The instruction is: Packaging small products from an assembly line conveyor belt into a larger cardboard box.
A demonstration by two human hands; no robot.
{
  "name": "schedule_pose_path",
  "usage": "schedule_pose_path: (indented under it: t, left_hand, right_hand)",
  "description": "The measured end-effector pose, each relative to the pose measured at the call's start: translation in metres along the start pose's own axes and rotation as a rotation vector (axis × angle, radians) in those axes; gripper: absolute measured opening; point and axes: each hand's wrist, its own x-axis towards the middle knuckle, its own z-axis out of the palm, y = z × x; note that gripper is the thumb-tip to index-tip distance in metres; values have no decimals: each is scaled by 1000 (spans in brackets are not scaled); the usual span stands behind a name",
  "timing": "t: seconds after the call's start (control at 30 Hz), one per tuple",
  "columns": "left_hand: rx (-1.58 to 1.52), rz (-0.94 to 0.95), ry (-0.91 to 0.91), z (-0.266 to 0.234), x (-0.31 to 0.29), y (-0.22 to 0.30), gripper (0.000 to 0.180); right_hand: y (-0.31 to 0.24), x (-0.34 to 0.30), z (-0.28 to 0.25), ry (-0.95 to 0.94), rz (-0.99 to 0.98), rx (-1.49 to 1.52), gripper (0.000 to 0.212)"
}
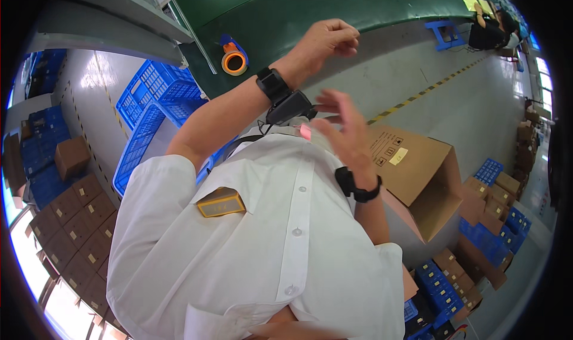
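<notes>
Cardboard box (418, 174), just one, is right of the right hand (346, 131): brown, stiff, flat-sided, one end open, with one pale sticker (399, 156). That hand is blurry, fingers spread, holding nothing I can see. The left hand (330, 38) is curled like a loose fist. Left of it, one round orange tape roll (226, 64) sits on a smooth green table (262, 11). Far right is one blue stool (446, 37).
</notes>
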Motion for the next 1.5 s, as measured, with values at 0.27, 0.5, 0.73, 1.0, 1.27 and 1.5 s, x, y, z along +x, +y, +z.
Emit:
schedule_pose_path:
  t: [0.27, 0.5, 0.73, 1.0, 1.27, 1.5]
  left_hand:
    - [601, 518, 244, 9, -6, 9, 14]
    - [783, 825, 342, 11, -4, 11, 10]
    - [616, 867, 355, 7, -2, 20, 6]
    - [573, 805, 328, 4, -9, 31, 8]
    - [433, 882, 394, -1, -6, 32, 6]
    - [304, 880, 387, -9, 2, 33, 7]
  right_hand:
    - [18, 36, 25, -186, 340, 501, 61]
    - [19, 40, 30, -214, 237, 371, 42]
    - [15, 40, 33, -226, 197, 307, 28]
    - [-7, 35, 33, -249, -79, -38, 22]
    - [-9, 28, 40, -224, -116, -146, 26]
    - [-12, 33, 37, -216, -108, -140, 23]
